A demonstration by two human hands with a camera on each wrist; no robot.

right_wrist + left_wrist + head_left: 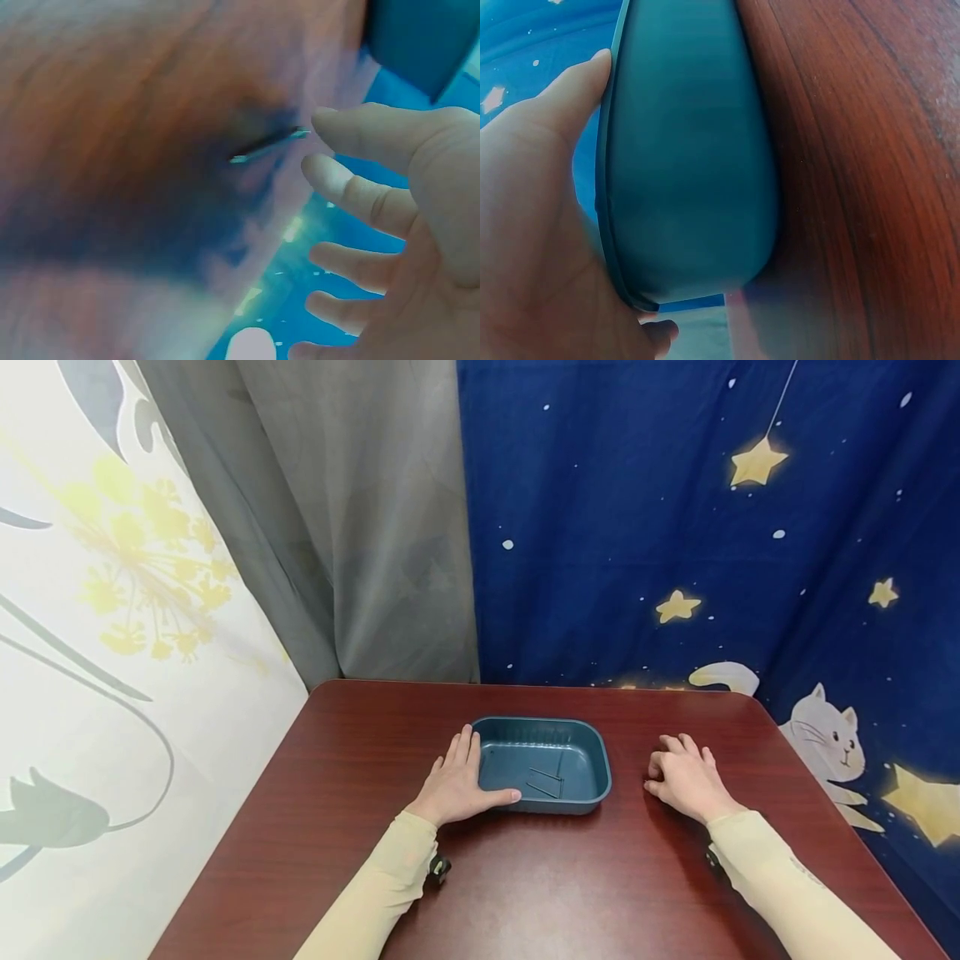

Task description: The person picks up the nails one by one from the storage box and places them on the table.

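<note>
I see an open-topped teal tray (558, 807), rounded corners, upright on the tabletop (592, 893); thin dark wire-like pieces (546, 773) lie inside toward the near side, count unclear. Slim dark rod (268, 145), shiny-ended, just beside right fingers (367, 199); contact unclear.

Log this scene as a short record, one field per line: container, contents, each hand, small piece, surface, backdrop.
container: blue-green bin, upright
contents: thin dark wire-like shapes, exact type unclear
left hand: spread against the bin's left side, thumb on the near rim
right hand: to the right of the bin, apart from it
small piece: slim dark piece by the right thumb tip, contact unclear
surface: reddish-brown table
backdrop: grey curtain beside a blue star-patterned curtain
</note>
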